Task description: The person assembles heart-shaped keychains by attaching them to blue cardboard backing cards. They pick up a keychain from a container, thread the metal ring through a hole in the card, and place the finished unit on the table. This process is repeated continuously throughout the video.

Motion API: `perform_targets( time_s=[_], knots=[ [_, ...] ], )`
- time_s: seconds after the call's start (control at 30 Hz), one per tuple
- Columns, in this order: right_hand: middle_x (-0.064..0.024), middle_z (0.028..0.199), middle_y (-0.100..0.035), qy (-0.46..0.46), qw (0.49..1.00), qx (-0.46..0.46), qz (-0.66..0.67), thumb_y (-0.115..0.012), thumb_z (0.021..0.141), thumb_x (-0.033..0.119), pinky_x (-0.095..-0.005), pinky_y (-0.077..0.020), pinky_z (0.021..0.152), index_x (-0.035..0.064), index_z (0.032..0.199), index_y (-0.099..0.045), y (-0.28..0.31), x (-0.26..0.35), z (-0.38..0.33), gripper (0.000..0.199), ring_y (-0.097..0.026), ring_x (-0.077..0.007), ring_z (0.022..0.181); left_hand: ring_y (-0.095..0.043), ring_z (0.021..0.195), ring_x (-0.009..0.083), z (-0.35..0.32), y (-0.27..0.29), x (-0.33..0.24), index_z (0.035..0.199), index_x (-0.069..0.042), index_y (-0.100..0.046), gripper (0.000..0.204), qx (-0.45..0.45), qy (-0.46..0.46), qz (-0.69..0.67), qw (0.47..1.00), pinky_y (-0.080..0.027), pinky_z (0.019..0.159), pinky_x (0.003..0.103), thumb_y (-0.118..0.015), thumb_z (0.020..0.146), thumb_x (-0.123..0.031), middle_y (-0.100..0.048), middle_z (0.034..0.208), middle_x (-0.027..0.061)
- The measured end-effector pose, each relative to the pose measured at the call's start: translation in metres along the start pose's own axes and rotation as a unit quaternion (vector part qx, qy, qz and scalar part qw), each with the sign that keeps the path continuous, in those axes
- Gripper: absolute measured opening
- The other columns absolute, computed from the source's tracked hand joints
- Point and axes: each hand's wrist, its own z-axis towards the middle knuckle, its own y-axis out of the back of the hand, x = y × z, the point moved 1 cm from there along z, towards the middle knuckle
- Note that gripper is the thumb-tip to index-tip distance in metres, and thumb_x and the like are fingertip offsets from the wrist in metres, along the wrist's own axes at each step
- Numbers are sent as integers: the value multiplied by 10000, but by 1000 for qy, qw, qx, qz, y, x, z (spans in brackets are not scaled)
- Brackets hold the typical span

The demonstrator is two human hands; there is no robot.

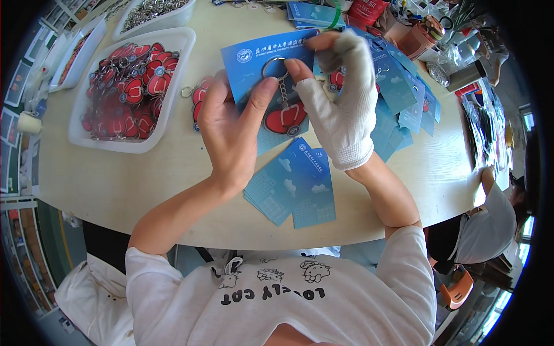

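A blue printed card (249, 72) is held up above the table between my hands. A keychain (287, 119) hangs in front of it, with a metal ring, a short chain and a red slipper-pair pendant. My bare left hand (234, 124) grips the card's left side, thumb in front by the ring and fingers partly hidden behind. My right hand (347, 104), in a white glove that leaves the fingertips bare, is curled at the card's right side. Its thumb tip lies beside the ring. Below, several blue cards (288, 181) lie fanned on the table.
A white bin (189, 63) of red keychains stands at left, beside a narrower tray (95, 36) and a bin of metal rings (187, 12). More blue cards (398, 86) are piled at right. Clutter fills the far right corner. Another person (487, 228) is at the right.
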Motion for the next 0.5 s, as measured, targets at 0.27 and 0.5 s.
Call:
perform_targets(
  time_s=[0.27,0.5],
  knots=[
    [-101,819,-650,-112,985,38,129,-666,826,71,-274,-506,658,-5,1091,-536,3,1,-9,304,-620,-149,687,-556,867,63,4,0,-7,1018,-7,-661,172,15,64,-21,998,-436,803,222,-669,877,-105,-654,939,14],
    [-97,832,-664,-100,987,54,109,-638,815,12,-270,-508,658,7,1127,-544,5,8,-7,326,-644,-142,708,-562,827,50,1,-3,-11,1009,-13,-665,160,-2,64,-64,996,-435,767,208,-670,875,-100,-655,909,2]
  ],
)
